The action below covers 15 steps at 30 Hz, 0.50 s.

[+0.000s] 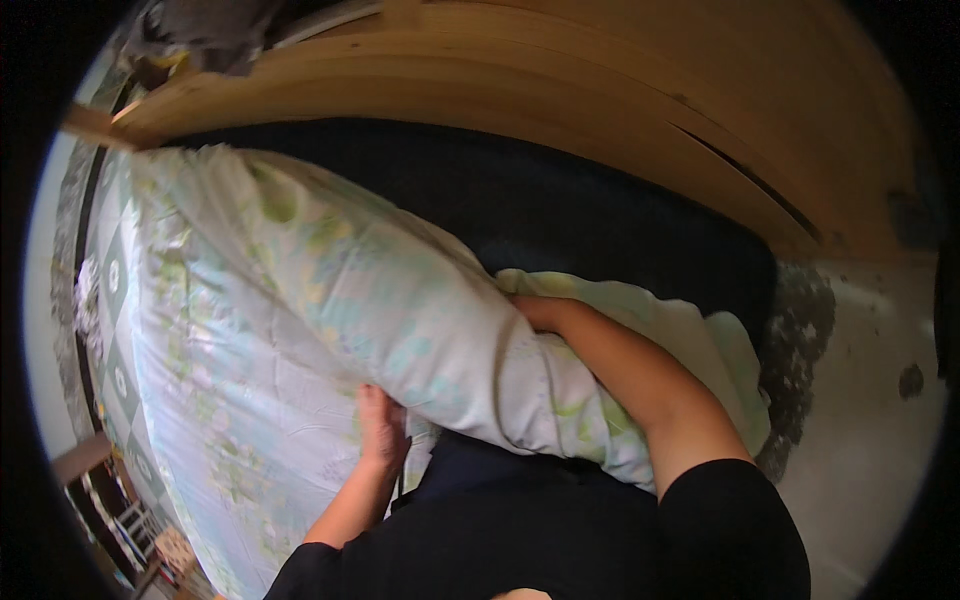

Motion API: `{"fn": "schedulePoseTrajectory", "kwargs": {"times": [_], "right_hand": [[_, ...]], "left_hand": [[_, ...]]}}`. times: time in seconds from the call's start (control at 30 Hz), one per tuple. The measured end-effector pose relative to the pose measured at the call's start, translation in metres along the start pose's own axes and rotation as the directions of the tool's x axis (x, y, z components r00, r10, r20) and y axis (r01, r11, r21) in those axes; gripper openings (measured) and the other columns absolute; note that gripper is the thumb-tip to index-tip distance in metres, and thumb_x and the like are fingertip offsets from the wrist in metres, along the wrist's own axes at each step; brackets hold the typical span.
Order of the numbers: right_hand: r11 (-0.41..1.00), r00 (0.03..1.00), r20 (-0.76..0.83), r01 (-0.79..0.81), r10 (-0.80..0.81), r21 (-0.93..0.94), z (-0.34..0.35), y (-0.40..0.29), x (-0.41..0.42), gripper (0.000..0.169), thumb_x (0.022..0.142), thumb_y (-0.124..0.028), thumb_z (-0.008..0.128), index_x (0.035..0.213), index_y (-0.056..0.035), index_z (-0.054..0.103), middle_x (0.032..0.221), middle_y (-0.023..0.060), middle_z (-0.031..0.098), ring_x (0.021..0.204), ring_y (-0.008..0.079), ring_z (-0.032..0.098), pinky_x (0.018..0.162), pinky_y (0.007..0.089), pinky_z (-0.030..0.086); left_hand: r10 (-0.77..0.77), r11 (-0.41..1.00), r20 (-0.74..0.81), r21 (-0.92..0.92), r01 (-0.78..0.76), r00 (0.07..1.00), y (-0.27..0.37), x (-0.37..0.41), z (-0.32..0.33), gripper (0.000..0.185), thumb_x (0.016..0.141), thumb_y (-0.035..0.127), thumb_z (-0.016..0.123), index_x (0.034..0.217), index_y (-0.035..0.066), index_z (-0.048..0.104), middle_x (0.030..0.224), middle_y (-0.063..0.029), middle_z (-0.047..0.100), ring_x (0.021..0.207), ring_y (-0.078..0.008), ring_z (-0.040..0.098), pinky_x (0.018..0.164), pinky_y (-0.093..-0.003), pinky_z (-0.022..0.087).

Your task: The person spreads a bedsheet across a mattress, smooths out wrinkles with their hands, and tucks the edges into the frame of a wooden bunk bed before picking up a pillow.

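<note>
A pale quilt [442,322] with a green and blue floral print lies before me, bunched into a thick diagonal fold. My left hand [382,427] rests against the near side of this fold; some of its fingers are hidden from view. Over the far side reaches my right hand [536,311], its fingers out of sight behind the fabric. A flatter, shinier part of the floral cloth [247,390] spreads to the left. Beyond my right forearm, a loose end of the quilt [667,322] lies over a dark surface [600,225].
A curved-looking wooden board [480,90] borders the far side. Grey cloth [202,30] hangs over it at the upper left. At right is a pale wall [855,420] with a dark, worn patch. Shelving [105,510] stands at the lower left, near a checkered surface [124,420].
</note>
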State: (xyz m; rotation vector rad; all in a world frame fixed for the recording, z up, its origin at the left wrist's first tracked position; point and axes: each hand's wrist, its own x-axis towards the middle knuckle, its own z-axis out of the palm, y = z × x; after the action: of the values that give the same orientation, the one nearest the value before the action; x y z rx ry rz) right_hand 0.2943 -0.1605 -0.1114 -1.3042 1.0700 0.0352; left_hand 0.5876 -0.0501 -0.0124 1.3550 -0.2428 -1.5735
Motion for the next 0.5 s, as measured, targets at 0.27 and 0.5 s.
{"fn": "schedulePoseTrajectory", "kwargs": {"times": [0.27,0.5], "right_hand": [[1.0,0.795,-0.607,0.004,-0.003,0.001,-0.043,-0.031,-0.205,0.033,0.088,-0.021,0.047,0.118,-0.0082,0.053,0.114,0.0104,0.055,0.108,0.0214,0.05,0.092,0.0319,0.039],[0.558,0.07,-0.747,-0.713,0.661,0.426,-0.01,0.155,-0.448,0.07,0.077,-0.047,0.059,0.124,0.002,0.042,0.123,0.0183,0.048,0.113,0.0281,0.048,0.094,0.0359,0.037]], "left_hand": [[0.416,0.351,0.758,0.376,-0.858,0.502,0.089,-0.002,0.118,0.022,0.082,0.006,0.049,0.101,-0.002,0.054,0.105,-0.0168,0.057,0.101,-0.0278,0.052,0.092,-0.0375,0.037],[-0.501,0.071,0.829,0.324,-0.943,0.247,0.008,-0.018,0.249,0.045,0.074,0.035,0.062,0.108,0.006,0.056,0.101,-0.0147,0.059,0.093,-0.0329,0.055,0.078,-0.0406,0.044]]}}
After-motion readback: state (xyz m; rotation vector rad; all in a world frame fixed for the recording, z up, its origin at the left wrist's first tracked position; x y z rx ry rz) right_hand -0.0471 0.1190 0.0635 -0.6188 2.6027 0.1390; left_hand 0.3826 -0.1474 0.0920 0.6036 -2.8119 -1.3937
